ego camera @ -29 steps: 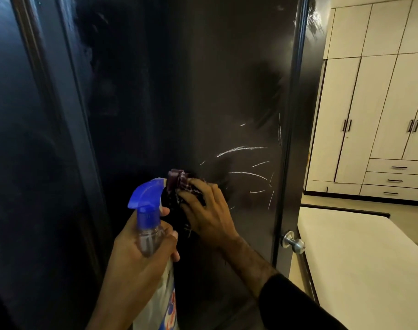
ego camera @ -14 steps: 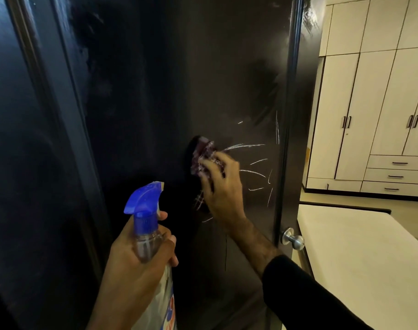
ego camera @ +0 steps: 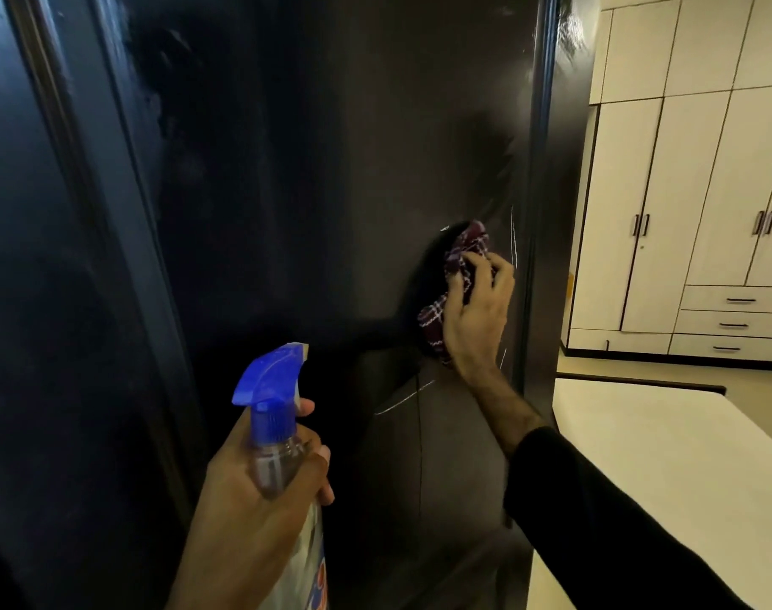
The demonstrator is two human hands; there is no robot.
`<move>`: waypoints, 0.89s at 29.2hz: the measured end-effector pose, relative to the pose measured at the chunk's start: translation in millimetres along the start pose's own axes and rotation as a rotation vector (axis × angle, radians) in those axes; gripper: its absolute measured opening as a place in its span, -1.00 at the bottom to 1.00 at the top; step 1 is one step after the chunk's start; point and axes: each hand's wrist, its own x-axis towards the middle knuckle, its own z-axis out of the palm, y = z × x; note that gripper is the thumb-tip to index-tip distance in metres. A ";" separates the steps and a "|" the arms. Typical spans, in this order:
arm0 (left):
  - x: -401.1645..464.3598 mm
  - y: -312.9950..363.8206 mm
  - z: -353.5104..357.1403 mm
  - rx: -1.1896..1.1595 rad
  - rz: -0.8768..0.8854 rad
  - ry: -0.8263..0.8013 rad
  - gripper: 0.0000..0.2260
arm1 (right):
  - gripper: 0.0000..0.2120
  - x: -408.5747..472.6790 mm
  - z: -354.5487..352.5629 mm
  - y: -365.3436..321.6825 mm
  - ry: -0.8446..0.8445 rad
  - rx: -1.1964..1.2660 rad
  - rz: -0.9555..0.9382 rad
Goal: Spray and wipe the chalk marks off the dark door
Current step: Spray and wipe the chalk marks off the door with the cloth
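Observation:
The dark door (ego camera: 331, 191) fills the middle of the view. My right hand (ego camera: 476, 319) grips a bunched maroon checked cloth (ego camera: 457, 266) and presses it flat against the door near its right edge. Thin white chalk marks (ego camera: 404, 400) show below the cloth, with more beside my fingers by the door's edge. My left hand (ego camera: 261, 499) grips a clear spray bottle with a blue trigger head (ego camera: 272, 385), held upright at lower centre, nozzle facing the door and a short way off it.
A dark door frame (ego camera: 89, 257) runs down the left. Past the door's right edge stand cream wardrobes with drawers (ego camera: 705, 213) and a pale flat surface (ego camera: 666, 468). My right sleeve hides the door knob.
My right hand has swept the cloth up and to the right across the door. Most of the long chalk strokes in the middle are gone. The spray bottle has stayed about where it was.

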 end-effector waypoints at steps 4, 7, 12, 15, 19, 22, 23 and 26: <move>0.1 -1.9 -2.0 0.005 -0.030 -0.009 -0.62 | -0.69 0.3 0.9 4.4 0.013 -0.003 0.077; 2.4 0.3 -1.3 0.008 -0.033 0.001 -0.62 | -0.69 -28.7 4.8 -9.1 -0.031 0.021 -0.077; 3.3 6.8 3.6 0.005 -0.016 0.010 -0.64 | -0.71 -95.5 10.9 -33.3 -0.216 0.052 -0.668; 3.0 9.5 6.6 -0.011 -0.030 0.013 -0.64 | -0.69 -91.0 10.3 -36.2 -0.222 0.011 -0.773; 4.0 13.7 8.8 -0.026 -0.059 -0.002 -0.64 | -0.72 -42.2 6.1 -26.6 -0.093 0.031 -0.451; 6.9 18.2 8.7 -0.046 -0.109 0.008 -0.63 | -0.70 1.6 1.0 -11.0 -0.043 0.014 -0.147; 8.7 20.4 8.2 -0.049 -0.117 0.006 -0.63 | -0.69 14.8 -1.2 -5.0 -0.029 0.013 -0.065; 12.3 25.2 7.0 -0.072 -0.150 -0.016 -0.64 | -0.67 39.9 -6.2 7.6 -0.014 0.015 0.082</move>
